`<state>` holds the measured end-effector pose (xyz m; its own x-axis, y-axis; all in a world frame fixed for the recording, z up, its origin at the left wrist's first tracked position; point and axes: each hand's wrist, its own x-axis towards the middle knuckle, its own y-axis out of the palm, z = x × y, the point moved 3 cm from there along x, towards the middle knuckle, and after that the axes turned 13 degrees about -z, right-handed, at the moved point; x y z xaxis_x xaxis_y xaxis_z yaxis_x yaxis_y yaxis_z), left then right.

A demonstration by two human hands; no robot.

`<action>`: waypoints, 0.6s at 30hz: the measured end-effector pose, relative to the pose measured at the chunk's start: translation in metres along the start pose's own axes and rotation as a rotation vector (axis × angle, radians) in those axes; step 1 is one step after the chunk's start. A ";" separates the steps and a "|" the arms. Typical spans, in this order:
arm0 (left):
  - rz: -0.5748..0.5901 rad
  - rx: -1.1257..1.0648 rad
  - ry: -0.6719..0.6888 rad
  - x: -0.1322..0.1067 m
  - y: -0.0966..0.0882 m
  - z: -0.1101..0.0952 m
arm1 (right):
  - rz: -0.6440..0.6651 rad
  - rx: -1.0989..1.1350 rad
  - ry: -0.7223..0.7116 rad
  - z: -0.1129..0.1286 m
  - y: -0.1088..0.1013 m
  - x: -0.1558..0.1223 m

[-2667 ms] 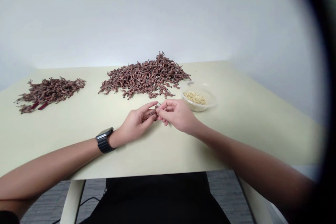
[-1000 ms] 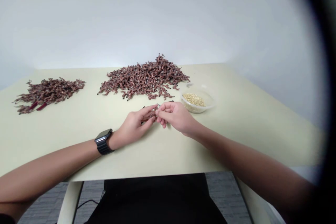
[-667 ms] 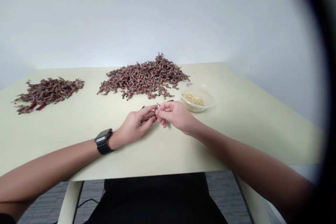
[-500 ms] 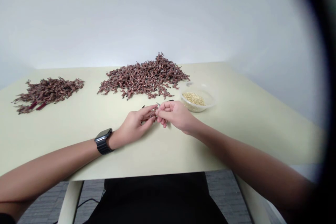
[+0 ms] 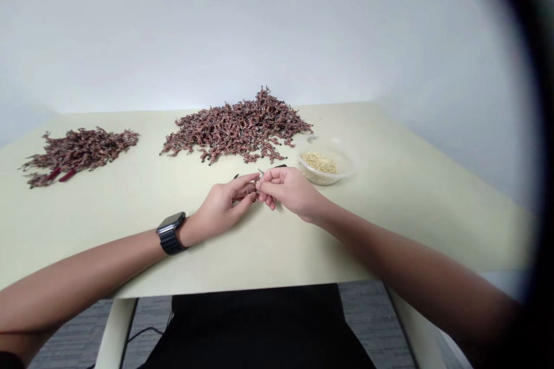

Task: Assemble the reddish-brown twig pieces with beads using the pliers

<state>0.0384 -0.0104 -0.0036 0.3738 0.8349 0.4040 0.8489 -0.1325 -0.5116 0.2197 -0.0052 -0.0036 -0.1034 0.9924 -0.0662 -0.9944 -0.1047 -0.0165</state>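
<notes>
- the little brown sprig [image 5: 252, 187] sits pinched right where both hands meet, just above the table and in front of the big pile. it's mostly hidden by fingers, so i can't make out its exact shape
- a thin pointy metal tip [image 5: 260, 172] pokes out above the fingers, and there's a dark tip [image 5: 236, 176] past the left side, but i can't tell what either one belongs to
- left hand [image 5: 220, 206]: fingers curled in and mostly closed, with the fingertips on the sprig
- right hand [image 5: 289, 189]: thumb and fingers closed in a tight pinch on the sprig, other fingers loosely curled
- the left wrist has a black watch [image 5: 171, 233] with a chunky link band
- as things lie, the big pile [image 5: 236, 130] of rough, knobbly reddish-brown sprigs is clearly the larger heap, and the smaller pile [image 5: 80, 150] sits well off to the left
- that smaller pile has a few smooth dark red bits [image 5: 60, 175] at its near edge
- a clear plastic bowl [image 5: 347, 162] sits to the right, holding a shallow layer of pale tan grains [image 5: 319, 163]
- everything is on a smooth pale cream table [image 5: 402, 207]
</notes>
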 end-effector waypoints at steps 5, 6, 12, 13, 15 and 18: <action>0.002 -0.002 0.002 0.000 -0.001 -0.002 | 0.003 -0.001 -0.002 0.000 -0.001 0.001; 0.004 -0.004 -0.001 0.000 -0.001 -0.002 | 0.007 -0.002 -0.001 0.000 -0.001 0.001; 0.006 -0.027 -0.008 0.000 -0.001 -0.001 | 0.019 -0.001 0.002 0.001 -0.001 0.001; 0.008 -0.026 -0.010 0.000 -0.001 -0.001 | 0.019 -0.003 0.003 0.002 -0.001 0.001; 0.015 -0.027 -0.014 0.000 -0.001 -0.001 | 0.023 -0.003 0.010 0.002 -0.001 0.001; 0.015 -0.026 -0.012 0.000 -0.001 -0.003 | 0.034 0.002 0.015 0.002 -0.001 0.001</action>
<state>0.0389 -0.0118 -0.0014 0.3823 0.8390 0.3871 0.8525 -0.1587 -0.4980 0.2204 -0.0039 -0.0012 -0.1365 0.9873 -0.0815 -0.9904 -0.1380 -0.0121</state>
